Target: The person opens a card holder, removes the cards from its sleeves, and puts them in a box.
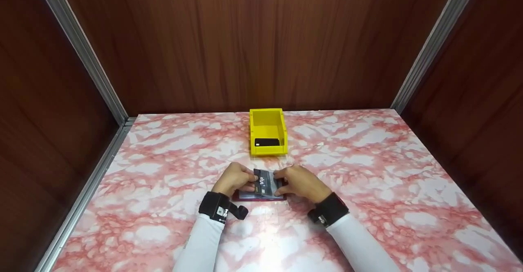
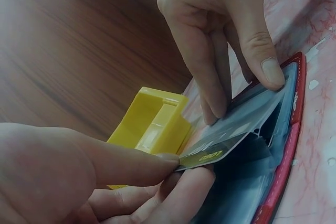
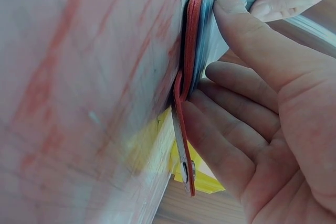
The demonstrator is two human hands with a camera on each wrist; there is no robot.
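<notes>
A red card holder [image 1: 265, 199] with clear plastic sleeves lies opened on the table between the two hands. My left hand [image 1: 237, 178] pinches the left end of a dark card [image 1: 261, 182] marked "VIP" between thumb and fingers. The card's other end is inside a clear sleeve [image 2: 257, 106], tilted up from the pages below. From the right, my right hand [image 1: 302, 182] grips that sleeve's edge, thumb on the near side and fingers at the far side. In the right wrist view, a red strap [image 3: 184, 135] with a metal snap sticks out from the cover.
Behind the hands stands a yellow bin [image 1: 269, 150] with a black flat item [image 1: 267, 142] inside at its front. The pink-and-white marbled table [image 1: 163, 223] is bounded by brown wood-look panels [image 1: 261, 43] at the back and sides, with metal posts in the corners.
</notes>
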